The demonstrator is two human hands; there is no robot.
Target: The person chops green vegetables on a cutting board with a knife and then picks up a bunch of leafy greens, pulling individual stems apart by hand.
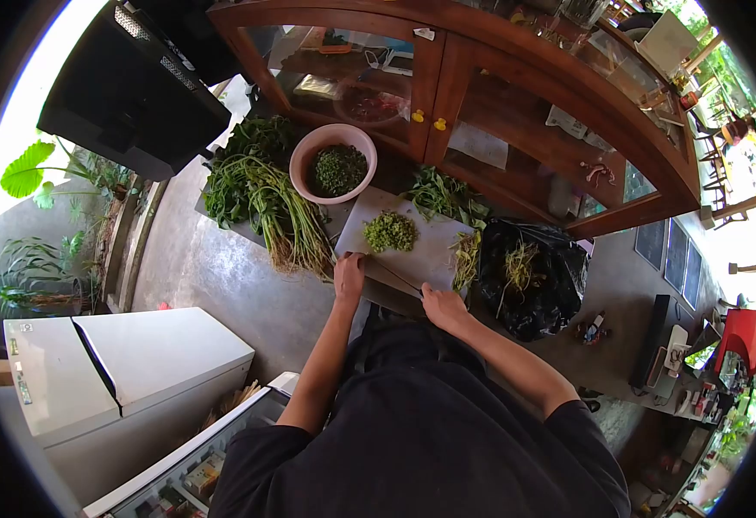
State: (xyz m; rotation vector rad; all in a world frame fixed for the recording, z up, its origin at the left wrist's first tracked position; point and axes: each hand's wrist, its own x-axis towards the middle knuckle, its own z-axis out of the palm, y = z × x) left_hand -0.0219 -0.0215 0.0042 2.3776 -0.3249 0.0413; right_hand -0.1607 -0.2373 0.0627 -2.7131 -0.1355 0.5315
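Note:
A white cutting board point(434, 250) lies before me with a pile of chopped green stems point(391, 231) on it. My right hand point(444, 307), at the board's front edge, is closed around the handle of a knife point(401, 280). Its thin blade slants across the front of the board toward my left hand. My left hand point(349, 273) is at the board's front left corner, fingers curled in; what they hold, if anything, is too small to make out. Root trimmings point(465, 259) lie along the board's right edge.
Left of the board lies a large bunch of leafy greens point(279, 207) with roots. A pink bowl point(299, 164) of chopped greens stands behind. More leaves point(443, 194) lie by the wooden cabinet point(447, 69). On the right is a black plastic bag point(551, 298) with trimmings on it.

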